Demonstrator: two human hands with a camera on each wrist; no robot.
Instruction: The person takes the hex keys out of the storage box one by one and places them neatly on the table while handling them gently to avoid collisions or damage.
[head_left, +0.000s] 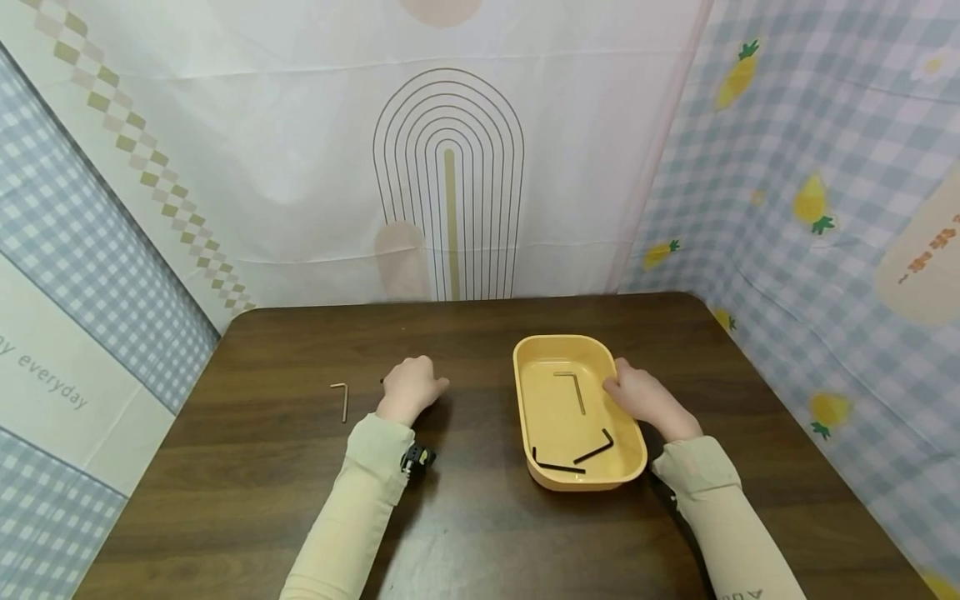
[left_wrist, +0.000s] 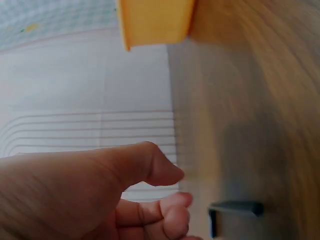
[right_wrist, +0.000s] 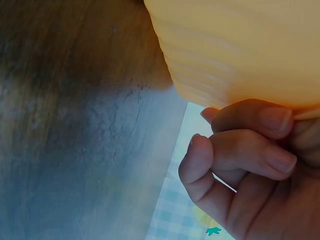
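My right hand [head_left: 648,400] grips the right rim of a yellow plastic tray [head_left: 551,412], its fingers curled at the edge in the right wrist view. Inside the tray lie a brass-coloured hex key [head_left: 578,393] and two black hex keys, one short [head_left: 594,451] and one long [head_left: 558,467]. Over the left half of the table, my left hand [head_left: 411,390] holds nothing, its thumb and loosely bent fingers apart. Just beyond those fingertips a black hex key [left_wrist: 236,208] lies on the wood; the hand hides most of it from the head view.
Another brass-coloured hex key [head_left: 346,403] lies on the dark wooden table [head_left: 247,467], left of my left hand. Patterned cloth [head_left: 300,167] hangs behind the table's back edge, and checked cloth [head_left: 795,275] hangs along the right side.
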